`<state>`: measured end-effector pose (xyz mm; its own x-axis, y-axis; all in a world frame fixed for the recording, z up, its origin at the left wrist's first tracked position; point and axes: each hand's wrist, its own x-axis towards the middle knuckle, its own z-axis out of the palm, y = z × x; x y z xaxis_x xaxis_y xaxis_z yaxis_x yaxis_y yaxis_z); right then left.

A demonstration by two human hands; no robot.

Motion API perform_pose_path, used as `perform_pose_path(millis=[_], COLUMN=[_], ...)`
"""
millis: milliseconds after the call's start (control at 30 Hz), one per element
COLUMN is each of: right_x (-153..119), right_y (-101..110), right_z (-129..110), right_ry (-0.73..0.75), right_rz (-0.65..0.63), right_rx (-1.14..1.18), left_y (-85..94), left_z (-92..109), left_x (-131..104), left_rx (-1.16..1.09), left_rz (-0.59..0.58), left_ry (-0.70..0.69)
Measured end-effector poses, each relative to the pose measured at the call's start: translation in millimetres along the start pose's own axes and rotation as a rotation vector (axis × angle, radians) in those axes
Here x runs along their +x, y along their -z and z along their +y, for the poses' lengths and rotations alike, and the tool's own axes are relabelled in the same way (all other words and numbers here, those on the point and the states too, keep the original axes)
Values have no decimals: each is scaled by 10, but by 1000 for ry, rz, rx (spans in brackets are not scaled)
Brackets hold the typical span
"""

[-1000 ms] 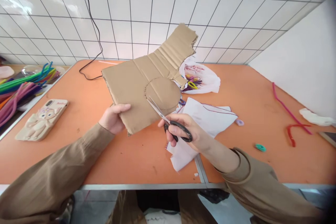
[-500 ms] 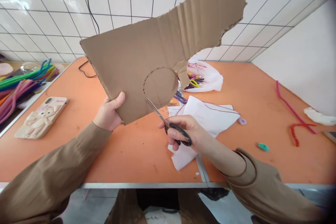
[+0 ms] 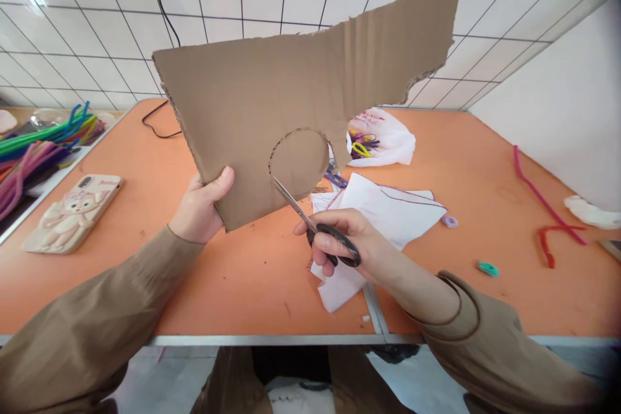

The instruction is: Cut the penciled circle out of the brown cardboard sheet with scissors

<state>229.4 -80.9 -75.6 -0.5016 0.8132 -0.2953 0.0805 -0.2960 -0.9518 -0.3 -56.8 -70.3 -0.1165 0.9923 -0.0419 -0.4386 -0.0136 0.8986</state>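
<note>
A brown piece of cardboard (image 3: 242, 97) with ragged edges is held up in the air, tilted, by my left hand (image 3: 204, 204), which grips its lower left corner with the thumb on the near face. A round outline of small marks or holes surrounds a disc (image 3: 301, 162) low on the board, and its right side is cut away from the sheet. My right hand (image 3: 339, 239) holds black-handled scissors (image 3: 301, 210), fingers in the loops. The tips touch or nearly touch the left part of the round outline; the blades look nearly closed.
On the orange table (image 3: 233, 291) lie white cloth (image 3: 388, 213), a white plastic bag (image 3: 388, 142) with coloured bits, a phone in a cartoon case (image 3: 75, 210), a teal coil (image 3: 488, 268) and red pipe cleaners (image 3: 548, 246). Coloured pipe cleaners (image 3: 39, 162) are heaped at far left.
The cardboard has swung, its right end coming lower and its top left corner slightly higher. The scissor tips have stayed by the left side of the round outline.
</note>
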Motion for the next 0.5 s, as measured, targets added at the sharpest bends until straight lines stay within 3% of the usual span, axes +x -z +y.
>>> perform_pose_path(millis=[500], right_x=[-1], right_y=[-34], right_z=[-26], right_ry=[-25], right_rz=[-2], right_rx=[2], left_y=[16], left_z=[-62], left_x=[-26], left_rx=[15], left_rz=[-51], left_ry=[19])
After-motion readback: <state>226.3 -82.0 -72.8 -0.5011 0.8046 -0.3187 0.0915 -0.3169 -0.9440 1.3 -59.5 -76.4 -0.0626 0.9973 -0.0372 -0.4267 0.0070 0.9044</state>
